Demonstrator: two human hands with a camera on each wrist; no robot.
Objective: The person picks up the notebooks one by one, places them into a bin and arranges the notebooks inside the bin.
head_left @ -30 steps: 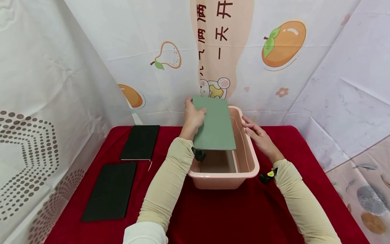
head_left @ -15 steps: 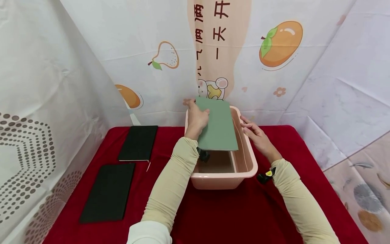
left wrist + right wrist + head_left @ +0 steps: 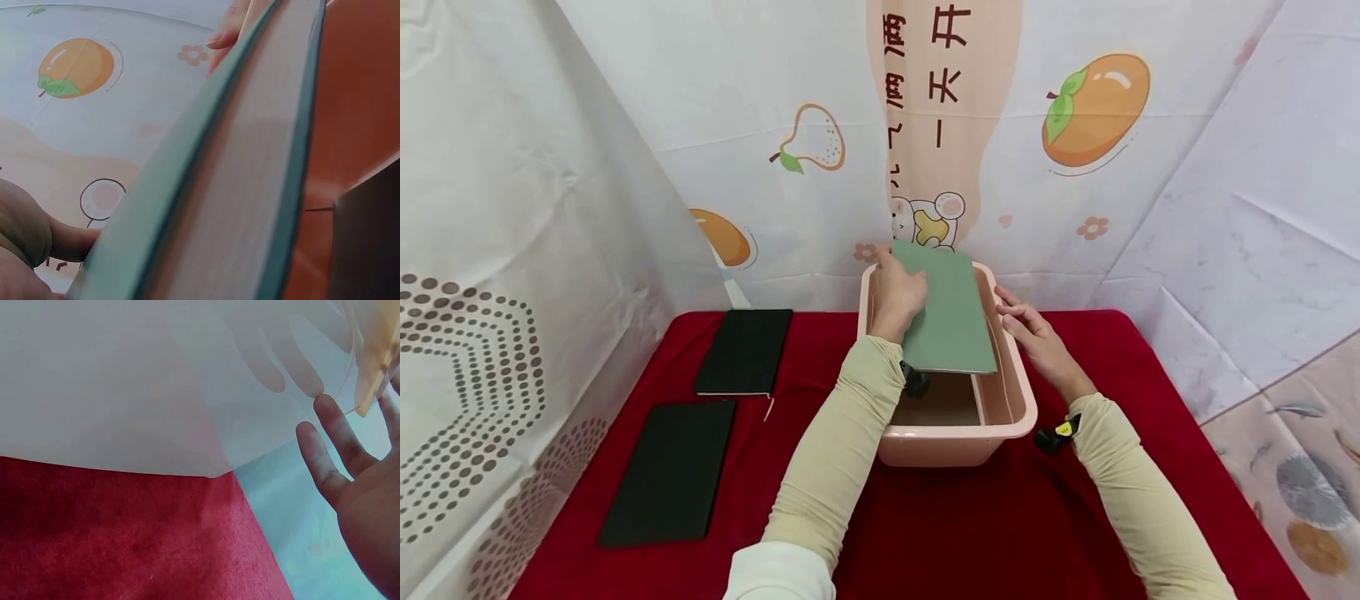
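Note:
A green hardcover book (image 3: 951, 312) is tilted over the pink plastic basin (image 3: 958, 432). My left hand (image 3: 898, 293) grips it by its left side, thumb on the cover and other fingers mostly hidden. In the left wrist view the page block of the book (image 3: 244, 156) shows between its two covers. My right hand (image 3: 1037, 337) touches the basin's right rim; in the right wrist view the fingers of the right hand (image 3: 375, 506) lie fairly straight against the outer wall of the basin (image 3: 112, 387). A flat grey-brown item (image 3: 940, 404) with a pale edge lies inside the basin, partly covered.
Two black notebooks lie on the left of the red cloth: one farther back (image 3: 745, 350) with a ribbon, one nearer (image 3: 668, 473). A patterned curtain (image 3: 760, 75) stands close behind the basin.
My left hand has carried the green book to the right over the basin, uncovering more of the left rim. The right hand stays at the right rim.

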